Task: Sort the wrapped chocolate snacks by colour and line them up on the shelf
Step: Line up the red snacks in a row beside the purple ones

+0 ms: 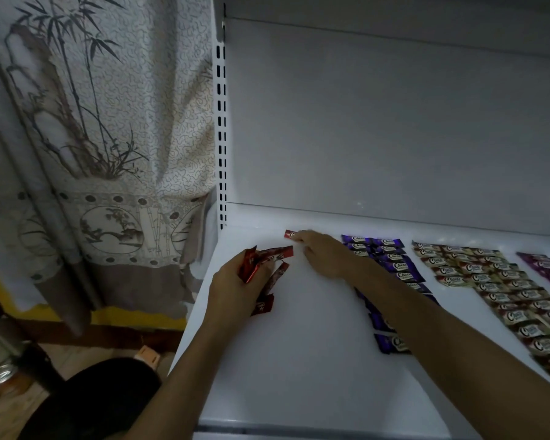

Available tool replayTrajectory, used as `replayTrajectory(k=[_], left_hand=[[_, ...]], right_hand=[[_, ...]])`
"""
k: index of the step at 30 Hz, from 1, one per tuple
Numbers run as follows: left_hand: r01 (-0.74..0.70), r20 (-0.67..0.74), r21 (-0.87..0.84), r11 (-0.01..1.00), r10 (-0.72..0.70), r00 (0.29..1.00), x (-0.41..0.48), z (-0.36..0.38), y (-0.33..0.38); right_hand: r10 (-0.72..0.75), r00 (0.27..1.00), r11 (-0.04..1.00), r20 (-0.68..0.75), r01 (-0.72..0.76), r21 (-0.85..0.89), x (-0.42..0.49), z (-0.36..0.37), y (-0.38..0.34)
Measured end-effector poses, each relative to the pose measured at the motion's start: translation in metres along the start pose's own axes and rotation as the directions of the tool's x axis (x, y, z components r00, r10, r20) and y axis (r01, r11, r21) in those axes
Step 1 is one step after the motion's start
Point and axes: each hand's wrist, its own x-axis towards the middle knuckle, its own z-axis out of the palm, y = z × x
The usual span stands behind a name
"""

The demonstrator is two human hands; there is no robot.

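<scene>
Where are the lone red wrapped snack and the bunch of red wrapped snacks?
lone red wrapped snack (pixel 288 234): head view, exposed left end.
bunch of red wrapped snacks (pixel 249 265): head view, leftmost wrapper.

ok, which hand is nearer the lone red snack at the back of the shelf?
Right. The right hand is just right of the lone red snack, fingertips reaching it. The left hand is apart, nearer the front and left, holding more red snacks.
</scene>
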Motion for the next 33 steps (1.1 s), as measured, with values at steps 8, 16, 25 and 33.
replayTrajectory(k=[8,16,25,33], left_hand=[[-0.099,-0.012,0.210,0.973,0.104,0.995,0.002,-0.001,0.000],[-0.067,-0.061,0.180,0.981,0.079,0.995,0.000,-0.002,0.005],[-0.303,0.114,0.585,0.753,0.293,0.949,-0.007,-0.010,0.024],[-0.180,-0.024,0.356,0.917,0.202,0.979,-0.014,-0.024,0.020]], right_hand=[[-0.081,0.981,0.722,-0.177,0.180,0.668,-0.036,-0.009,-0.040],[0.253,0.949,0.778,-0.188,-0.084,0.622,-0.020,0.000,-0.009],[-0.001,0.931,0.995,-0.366,-0.036,-0.095,-0.026,0.007,-0.005],[-0.054,0.984,0.924,-0.170,-0.016,-0.382,-0.010,0.015,-0.002]])
